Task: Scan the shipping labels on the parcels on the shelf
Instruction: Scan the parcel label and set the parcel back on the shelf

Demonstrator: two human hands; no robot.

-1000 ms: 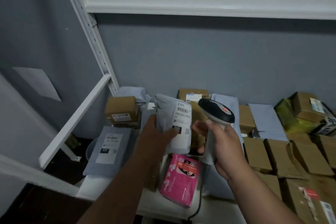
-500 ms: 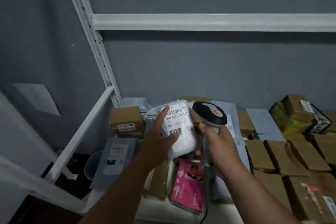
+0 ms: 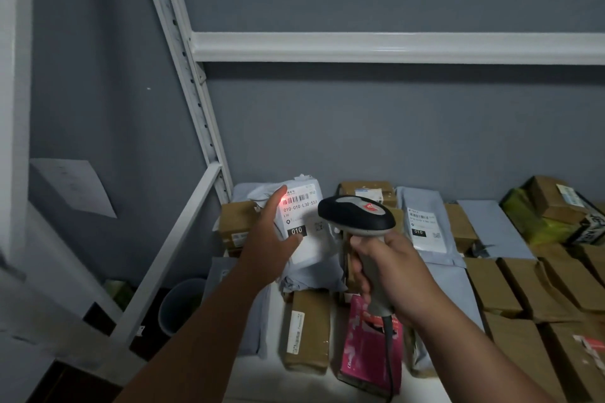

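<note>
My left hand [image 3: 270, 239] holds a grey plastic mailer [image 3: 311, 258] upright above the shelf, thumb across its white shipping label [image 3: 302, 222], forefinger stretched up along the label's left edge. A red scanner glow lies on the barcode by that fingertip. My right hand [image 3: 389, 271] grips the handle of a grey and black barcode scanner [image 3: 357, 216], whose head points at the label from the right. The scanner's cable hangs down past the pink parcel [image 3: 366, 347].
The shelf [image 3: 262, 379] carries several brown boxes [image 3: 497, 285] on the right, a grey mailer with a label [image 3: 425, 232], a box [image 3: 306, 330] below the held mailer and a yellow-green bag [image 3: 537, 222]. A white upright [image 3: 183, 65] and a diagonal brace [image 3: 170, 252] stand left. A grey bin [image 3: 180, 304] sits below.
My left hand turned the mailer so its label faces me and lifted it slightly. The scanner head came closer to the label, and a red glow now shows on the barcode.
</note>
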